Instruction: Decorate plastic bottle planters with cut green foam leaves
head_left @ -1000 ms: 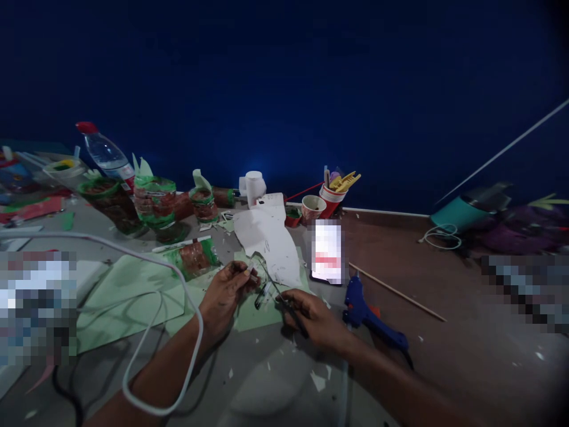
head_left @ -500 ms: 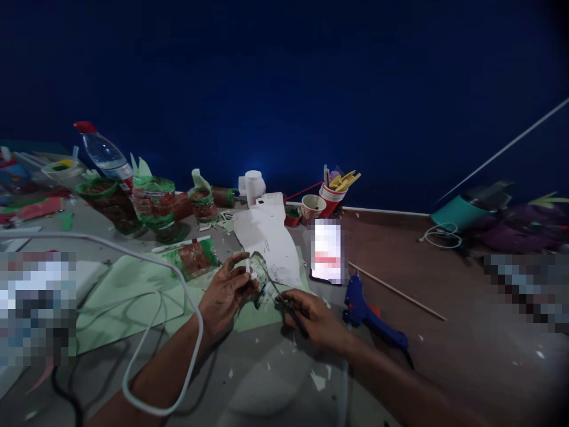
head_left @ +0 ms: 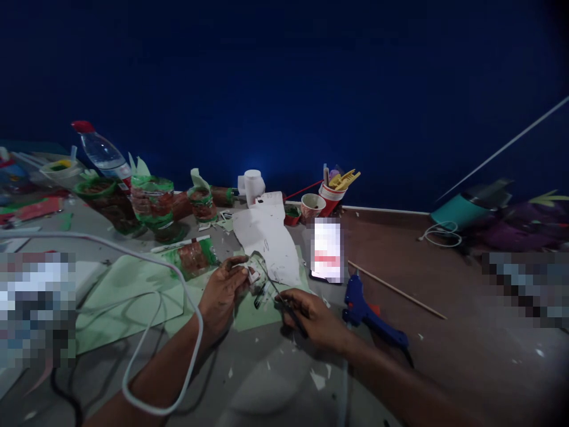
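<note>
In such dim light a nick to the left hand (head_left: 224,293) is judged possible: clear scrap (head_left: 254,274) is pinched in its grip just over the green sheet (head_left: 133,296) on the tabletop (head_left: 267,385), while scissors (head_left: 272,290) are clasped in the right hand (head_left: 313,317) grip, blades at the scrap.

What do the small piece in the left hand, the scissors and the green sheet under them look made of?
The small pale piece pinched in the left hand: probably clear plastic, glossy glints; too dim to be sure. The dark scissors in the right hand: seemingly metal blades, faint shine. The pale green sheet: matte paper, flat, creased.
</note>
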Available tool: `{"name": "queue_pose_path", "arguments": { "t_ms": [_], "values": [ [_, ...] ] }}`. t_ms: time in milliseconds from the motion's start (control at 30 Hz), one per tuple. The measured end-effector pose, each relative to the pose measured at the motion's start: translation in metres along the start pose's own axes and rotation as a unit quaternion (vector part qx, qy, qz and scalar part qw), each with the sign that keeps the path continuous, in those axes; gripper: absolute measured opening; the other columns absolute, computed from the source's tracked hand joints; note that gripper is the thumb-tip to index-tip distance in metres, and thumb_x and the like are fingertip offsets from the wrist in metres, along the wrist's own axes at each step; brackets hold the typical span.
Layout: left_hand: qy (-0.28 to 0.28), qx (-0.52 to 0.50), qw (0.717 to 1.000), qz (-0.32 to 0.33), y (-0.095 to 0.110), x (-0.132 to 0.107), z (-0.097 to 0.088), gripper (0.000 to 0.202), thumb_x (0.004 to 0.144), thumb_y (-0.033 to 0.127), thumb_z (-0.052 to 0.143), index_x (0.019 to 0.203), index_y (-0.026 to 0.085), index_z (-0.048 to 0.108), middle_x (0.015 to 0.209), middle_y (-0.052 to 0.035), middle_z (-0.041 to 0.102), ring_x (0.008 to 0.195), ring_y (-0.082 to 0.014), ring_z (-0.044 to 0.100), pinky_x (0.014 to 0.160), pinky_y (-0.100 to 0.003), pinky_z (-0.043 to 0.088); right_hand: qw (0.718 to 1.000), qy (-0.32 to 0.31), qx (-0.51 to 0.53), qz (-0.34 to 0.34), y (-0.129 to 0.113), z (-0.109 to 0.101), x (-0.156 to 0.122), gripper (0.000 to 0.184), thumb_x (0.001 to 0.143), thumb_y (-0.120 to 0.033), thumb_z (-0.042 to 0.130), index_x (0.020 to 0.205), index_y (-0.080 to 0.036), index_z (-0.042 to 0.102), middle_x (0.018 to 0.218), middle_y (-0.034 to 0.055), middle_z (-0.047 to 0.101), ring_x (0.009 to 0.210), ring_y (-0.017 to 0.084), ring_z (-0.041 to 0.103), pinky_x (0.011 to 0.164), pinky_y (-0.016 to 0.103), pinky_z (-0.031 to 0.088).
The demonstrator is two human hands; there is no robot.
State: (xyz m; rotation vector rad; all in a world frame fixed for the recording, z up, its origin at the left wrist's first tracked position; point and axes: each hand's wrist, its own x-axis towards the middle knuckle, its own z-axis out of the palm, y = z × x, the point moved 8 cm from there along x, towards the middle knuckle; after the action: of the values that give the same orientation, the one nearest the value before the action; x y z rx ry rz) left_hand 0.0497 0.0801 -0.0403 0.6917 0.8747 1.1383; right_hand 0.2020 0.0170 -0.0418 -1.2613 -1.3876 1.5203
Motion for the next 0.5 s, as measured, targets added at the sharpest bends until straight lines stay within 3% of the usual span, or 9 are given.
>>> {"name": "queue_pose_path", "arguments": {
  "t_ms": [133,267,500],
  "values": [
    [0.015,-0.003,1.0,0.015,0.0018,0.0012,-0.0037,0.033,0.059,0.028,0.082,0.076,0.016,0.057,0.069,0.0007,0.061,0.067,-0.0124,0.06,0.067,-0.024,0.05,1.0,0.0,-0.009,-0.012,-0.0005,0.0002,-0.001,0.022,0.075,-0.029,0.061,0.091,-0.015,0.057,0.063,-0.0036,0.049,0.053,0.008,0.041,0.051,0.021,0.035],
    [0.025,0.0,1.0,0.005,0.0012,0.0011,-0.0054,0.03,0.061,0.03,0.08,0.074,0.015,0.057,0.067,0.0014,0.06,0.063,-0.0116,0.06,0.064,-0.024,0.05,0.999,0.004,-0.03,-0.015,-0.0022,0.0012,-0.0028,0.022,0.074,-0.024,0.058,0.094,-0.016,0.057,0.061,-0.0039,0.05,0.053,0.008,0.042,0.051,0.021,0.034],
    [-0.014,-0.024,0.999,-0.018,0.0014,-0.0002,0.0027,0.024,0.064,0.025,0.078,0.07,0.015,0.057,0.063,0.0017,0.06,0.058,-0.0105,0.057,0.063,-0.024,0.05,0.998,0.015,-0.068,-0.011,-0.0023,0.0006,-0.0035,0.027,0.071,-0.019,0.055,0.098,-0.015,0.059,0.066,-0.0022,0.054,0.056,0.009,0.046,0.054,0.022,0.037]
  ]
}}
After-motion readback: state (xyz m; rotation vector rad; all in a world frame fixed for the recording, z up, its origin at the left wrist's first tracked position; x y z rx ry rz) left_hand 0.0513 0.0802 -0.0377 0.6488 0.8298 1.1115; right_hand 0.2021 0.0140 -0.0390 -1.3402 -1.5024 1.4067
